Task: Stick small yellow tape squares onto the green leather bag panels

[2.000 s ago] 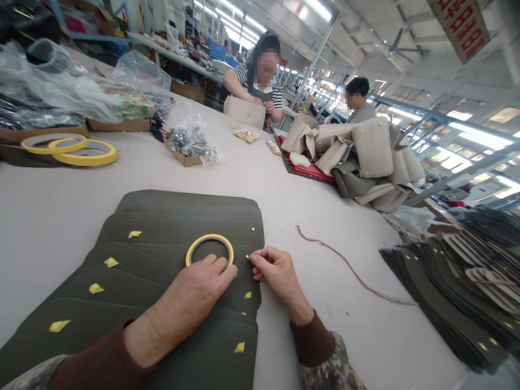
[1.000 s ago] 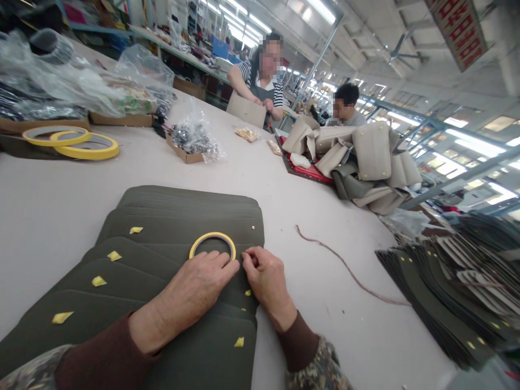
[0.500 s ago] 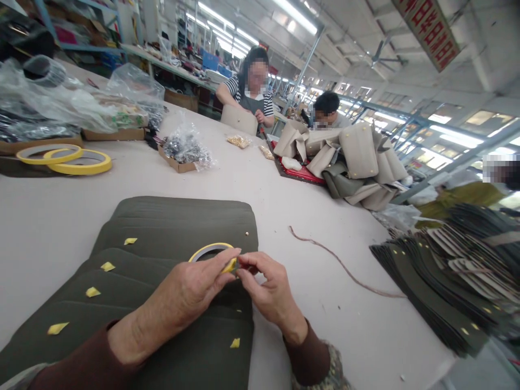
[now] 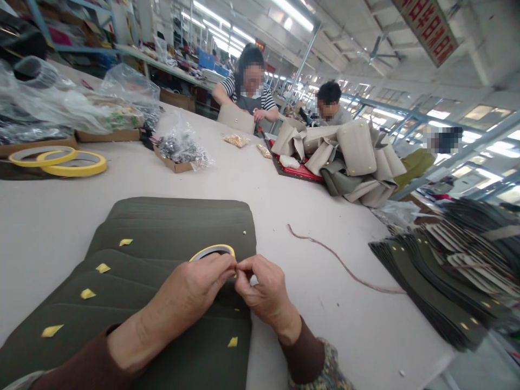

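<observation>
My left hand (image 4: 199, 281) is closed round a roll of yellow tape (image 4: 213, 249), whose upper rim shows above the fingers. Thumb and forefinger of my right hand (image 4: 264, 284) pinch right beside the left fingertips, at the edge of the roll; whatever lies between them is too small to make out, though it may be the tape's end. Beneath both hands lie dark green padded panels (image 4: 174, 219), overlapping in a stepped stack. Several yellow tape pieces (image 4: 103, 268) stick to them on the left, and another tape piece (image 4: 233, 342) is near the right edge.
Two more yellow tape rolls (image 4: 73, 163) lie at the left, near plastic bags and a small box of wrapped parts (image 4: 181, 154). Beige bag pieces (image 4: 357, 146) are heaped at the back. A cord (image 4: 329, 252) and stacked dark panels (image 4: 426, 287) are right. Co-workers sit beyond.
My fingertips have drawn closer together at the roll, covering the yellow bit seen between them before. The person in yellow-green at right has moved left. The view has shifted slightly.
</observation>
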Tool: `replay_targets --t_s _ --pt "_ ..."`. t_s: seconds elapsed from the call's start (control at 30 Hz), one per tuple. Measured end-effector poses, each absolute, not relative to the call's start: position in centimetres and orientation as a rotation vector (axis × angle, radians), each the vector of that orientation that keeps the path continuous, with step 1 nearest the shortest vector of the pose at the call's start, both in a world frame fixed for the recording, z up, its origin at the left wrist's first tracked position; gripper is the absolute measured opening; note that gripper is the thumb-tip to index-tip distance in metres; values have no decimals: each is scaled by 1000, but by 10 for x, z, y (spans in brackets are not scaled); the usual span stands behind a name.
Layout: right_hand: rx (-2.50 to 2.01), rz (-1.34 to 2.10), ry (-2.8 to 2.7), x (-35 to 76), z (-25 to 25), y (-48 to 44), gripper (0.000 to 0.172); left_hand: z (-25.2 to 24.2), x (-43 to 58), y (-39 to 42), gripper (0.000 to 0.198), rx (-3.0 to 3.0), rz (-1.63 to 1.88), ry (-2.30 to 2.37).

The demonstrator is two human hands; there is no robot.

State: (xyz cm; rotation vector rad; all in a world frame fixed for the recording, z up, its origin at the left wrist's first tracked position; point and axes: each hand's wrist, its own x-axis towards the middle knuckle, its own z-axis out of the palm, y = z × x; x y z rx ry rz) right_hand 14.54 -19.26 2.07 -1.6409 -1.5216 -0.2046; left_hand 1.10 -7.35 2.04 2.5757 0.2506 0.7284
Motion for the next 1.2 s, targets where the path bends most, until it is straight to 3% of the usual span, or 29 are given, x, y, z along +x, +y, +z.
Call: replay_targets --t_s 0.3,0.57,0.83,1.07,1.2 --pt "-1718 596 -695 157 17 -186 12 17 14 -80 22 2625 1001 251" --pt "-1746 902 -576 191 2 -187 29 7 19 -66 15 2927 515 469" --pt "-1902 824 -728 188 0 -188 20 2 19 -68 18 2858 391 442" --pt "-2051 502 -1049 185 -2 -183 11 2 19 -67 19 2891 396 451" --pt "-2026 548 -923 187 0 -192 20 1 19 -67 18 2897 412 445"
